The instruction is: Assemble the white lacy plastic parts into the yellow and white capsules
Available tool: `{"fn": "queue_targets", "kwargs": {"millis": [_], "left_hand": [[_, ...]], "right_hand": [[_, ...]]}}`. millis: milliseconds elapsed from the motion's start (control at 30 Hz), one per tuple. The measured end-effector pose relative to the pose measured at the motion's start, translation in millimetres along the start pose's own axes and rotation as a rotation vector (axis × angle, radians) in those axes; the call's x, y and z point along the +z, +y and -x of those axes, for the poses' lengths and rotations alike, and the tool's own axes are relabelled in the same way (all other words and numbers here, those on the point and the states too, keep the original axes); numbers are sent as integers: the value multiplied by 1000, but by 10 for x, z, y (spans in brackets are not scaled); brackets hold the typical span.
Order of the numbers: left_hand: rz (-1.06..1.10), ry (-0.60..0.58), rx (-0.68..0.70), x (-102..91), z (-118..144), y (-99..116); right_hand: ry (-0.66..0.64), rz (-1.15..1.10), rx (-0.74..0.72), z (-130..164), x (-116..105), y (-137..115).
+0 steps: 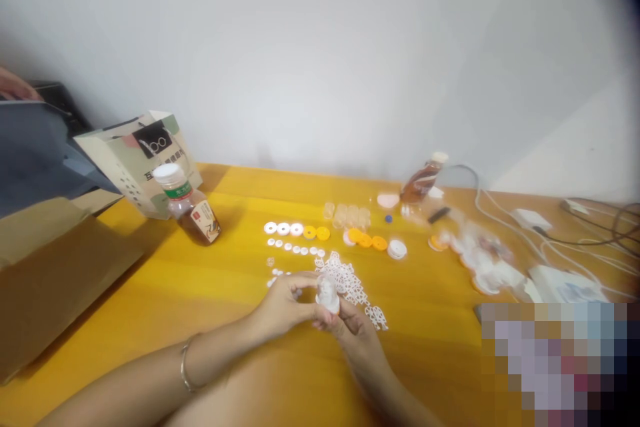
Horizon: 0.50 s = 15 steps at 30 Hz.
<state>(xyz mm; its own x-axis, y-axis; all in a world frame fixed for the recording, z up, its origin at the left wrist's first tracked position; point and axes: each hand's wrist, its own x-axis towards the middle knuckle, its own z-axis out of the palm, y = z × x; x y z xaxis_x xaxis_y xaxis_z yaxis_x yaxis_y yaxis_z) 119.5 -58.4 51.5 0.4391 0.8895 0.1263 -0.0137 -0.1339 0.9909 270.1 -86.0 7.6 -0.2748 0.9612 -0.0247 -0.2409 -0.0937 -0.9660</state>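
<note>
A plain pale wall (320,67) rose behind our yellow-brown counter (240,360). Above the counter, we had our left grip (280,303) and our right grip (357,330) brought close together, both closed on one small piece (328,295). The left pressed its fingers to the piece's left side, while the right supported it from the lower right, so it sat between the two, nearly upright. To us it looked whitish and cloudy, rounded at the top, whiter toward its lower part, with a thin orange edge at the base; blur hid any finer detail.

Just beyond the grips we had a loose heap of white openwork pieces (345,280). Past their left side ran a row of small white rounds (296,249), then a line of white and orange discs (297,229). Farther beyond the grips we saw clear containers (351,217). Well to their left stood a white-capped bottle (197,220) before a paper bag (116,167).
</note>
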Motion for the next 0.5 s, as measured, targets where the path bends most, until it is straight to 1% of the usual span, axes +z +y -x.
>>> {"fn": "queue_targets", "kwargs": {"millis": [100,167,200,267,333,400,500], "left_hand": [[24,3,-20,-10,10,-18],[1,5,0,-17,22,-12],[-45,15,27,-24,31,-10],[-219,48,123,-40,52,-22],[-447,71,251,-54,80,-58],[-625,51,363,-54,114,-105],[-741,-8,445,-21,168,-134]], "right_hand": [[-42,28,5,-3,-11,-79],[-103,30,17,-10,-30,-160],[-120,24,20,-14,-39,-202],[-123,4,26,-19,-49,-272],[-104,9,22,-16,-40,-304],[-72,77,-5,-5,-17,-299],[44,260,-81,10,-17,-283]]}}
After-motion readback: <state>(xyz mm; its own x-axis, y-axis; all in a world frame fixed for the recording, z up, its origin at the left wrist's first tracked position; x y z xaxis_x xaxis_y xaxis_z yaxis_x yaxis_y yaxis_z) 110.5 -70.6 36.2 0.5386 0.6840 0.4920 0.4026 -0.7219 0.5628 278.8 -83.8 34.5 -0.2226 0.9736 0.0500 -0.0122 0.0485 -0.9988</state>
